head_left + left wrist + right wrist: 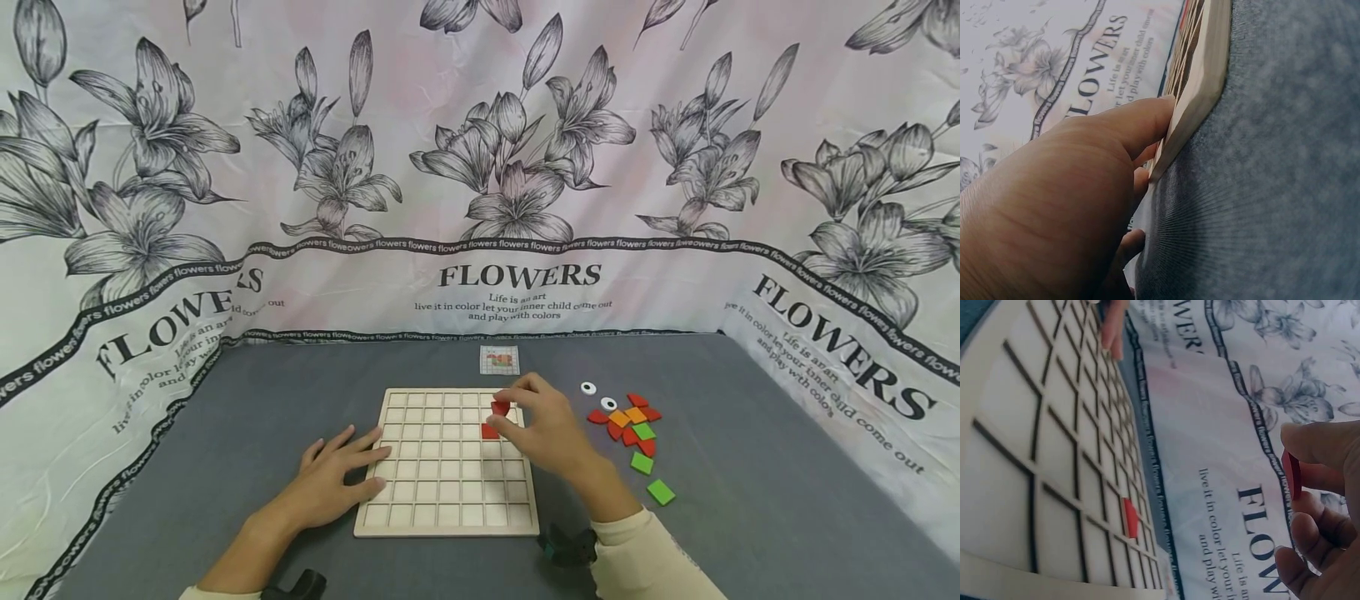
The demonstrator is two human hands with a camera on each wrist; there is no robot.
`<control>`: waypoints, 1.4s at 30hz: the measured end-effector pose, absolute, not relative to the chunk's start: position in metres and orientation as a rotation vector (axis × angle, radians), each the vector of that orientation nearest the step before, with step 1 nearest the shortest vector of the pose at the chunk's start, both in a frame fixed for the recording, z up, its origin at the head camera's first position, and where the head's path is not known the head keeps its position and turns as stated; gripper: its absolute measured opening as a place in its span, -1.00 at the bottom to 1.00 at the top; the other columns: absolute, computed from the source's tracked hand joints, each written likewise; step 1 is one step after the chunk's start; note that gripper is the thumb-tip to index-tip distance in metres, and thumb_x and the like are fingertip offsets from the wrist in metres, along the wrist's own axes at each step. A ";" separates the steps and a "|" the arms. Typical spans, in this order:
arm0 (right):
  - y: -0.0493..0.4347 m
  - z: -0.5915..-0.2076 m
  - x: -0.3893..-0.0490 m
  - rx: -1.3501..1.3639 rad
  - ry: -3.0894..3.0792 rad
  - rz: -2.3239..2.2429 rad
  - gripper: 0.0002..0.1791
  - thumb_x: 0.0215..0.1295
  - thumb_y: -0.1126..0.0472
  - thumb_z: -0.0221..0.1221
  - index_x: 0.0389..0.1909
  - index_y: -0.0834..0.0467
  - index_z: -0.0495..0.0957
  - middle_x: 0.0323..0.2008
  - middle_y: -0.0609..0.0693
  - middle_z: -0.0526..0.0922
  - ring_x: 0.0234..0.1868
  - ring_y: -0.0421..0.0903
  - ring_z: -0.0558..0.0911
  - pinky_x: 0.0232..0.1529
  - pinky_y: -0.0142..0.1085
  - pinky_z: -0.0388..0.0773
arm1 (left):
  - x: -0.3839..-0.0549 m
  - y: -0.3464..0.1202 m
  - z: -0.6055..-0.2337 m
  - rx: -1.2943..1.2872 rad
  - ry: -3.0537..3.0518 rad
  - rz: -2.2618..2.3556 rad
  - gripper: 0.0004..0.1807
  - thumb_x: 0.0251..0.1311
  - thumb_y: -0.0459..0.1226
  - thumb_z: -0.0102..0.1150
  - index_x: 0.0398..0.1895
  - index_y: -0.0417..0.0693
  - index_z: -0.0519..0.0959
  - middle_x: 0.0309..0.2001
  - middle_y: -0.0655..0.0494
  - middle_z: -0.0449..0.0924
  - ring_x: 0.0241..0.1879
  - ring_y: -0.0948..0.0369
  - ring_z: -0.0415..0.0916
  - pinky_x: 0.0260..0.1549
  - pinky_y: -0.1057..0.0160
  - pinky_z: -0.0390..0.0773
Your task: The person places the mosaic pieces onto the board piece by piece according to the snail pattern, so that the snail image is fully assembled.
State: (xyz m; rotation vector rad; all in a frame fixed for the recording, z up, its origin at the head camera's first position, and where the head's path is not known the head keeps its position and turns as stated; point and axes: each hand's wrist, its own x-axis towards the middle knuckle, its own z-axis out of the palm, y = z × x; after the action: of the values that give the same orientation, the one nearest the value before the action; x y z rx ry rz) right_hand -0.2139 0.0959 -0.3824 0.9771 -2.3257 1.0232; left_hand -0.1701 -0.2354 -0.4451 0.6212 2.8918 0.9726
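Note:
A pale wooden grid board [427, 469] lies flat on the grey cloth. Over its upper right part, my right hand [557, 437] pinches a small red piece with a curved edge [500, 408] between thumb and fingertips. The right wrist view shows this red piece [1292, 475] held above the board's surface. One red piece [489, 432] sits in a cell just below that hand. At the board's left edge rests my left hand [326, 483], fingers spread. In the left wrist view its thumb [1147, 119] touches the board's rim [1204, 81].
Right of the board lie loose red pieces [647, 447], orange squares [618, 418], green squares [661, 492] and two white eye discs [608, 404]. A small picture card [499, 360] lies behind the board. Flower-printed fabric [517, 287] borders the table at the back and sides.

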 end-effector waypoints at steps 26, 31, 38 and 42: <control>0.091 -0.443 -0.227 0.974 -2.527 0.917 -0.78 0.05 0.24 0.43 -0.25 0.16 0.72 -0.38 -0.12 0.48 -0.39 -0.14 0.48 -0.41 -0.36 0.44 | -0.170 -0.236 -0.446 0.635 2.891 0.975 -0.41 0.28 0.07 0.16 0.30 0.03 0.48 0.44 0.04 0.17 0.42 -0.22 -0.13 0.19 -0.39 -0.35; 0.090 -0.443 -0.227 0.947 -2.619 0.917 -0.73 0.08 0.17 0.43 -0.17 0.13 0.70 -0.36 -0.14 0.47 -0.35 -0.18 0.46 -0.35 -0.32 0.45 | -0.170 -0.237 -0.444 0.639 2.907 0.960 -0.41 0.29 0.08 0.15 0.30 0.03 0.49 0.43 0.04 0.17 0.42 -0.22 -0.12 0.19 -0.39 -0.33; 0.092 -0.446 -0.227 0.992 -2.575 0.887 -0.77 0.10 0.23 0.37 -0.18 0.14 0.69 -0.36 -0.11 0.49 -0.37 -0.19 0.47 -0.36 -0.33 0.47 | -0.169 -0.236 -0.444 0.642 2.919 0.950 -0.42 0.29 0.07 0.16 0.30 0.03 0.49 0.43 0.04 0.17 0.41 -0.22 -0.11 0.19 -0.40 -0.32; 0.092 -0.447 -0.227 1.018 -2.535 0.873 -0.81 0.11 0.30 0.35 -0.22 0.16 0.69 -0.36 -0.07 0.51 -0.36 -0.16 0.49 -0.35 -0.31 0.50 | -0.169 -0.235 -0.444 0.642 2.922 0.943 -0.42 0.28 0.08 0.15 0.30 0.04 0.49 0.43 0.05 0.17 0.41 -0.22 -0.11 0.19 -0.40 -0.32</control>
State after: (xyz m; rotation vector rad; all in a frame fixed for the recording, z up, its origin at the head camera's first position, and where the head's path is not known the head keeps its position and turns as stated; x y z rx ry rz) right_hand -0.2272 0.0923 -0.4475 1.0175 -2.5351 0.8733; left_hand -0.1691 -0.2350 -0.4443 0.6417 2.9223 0.9426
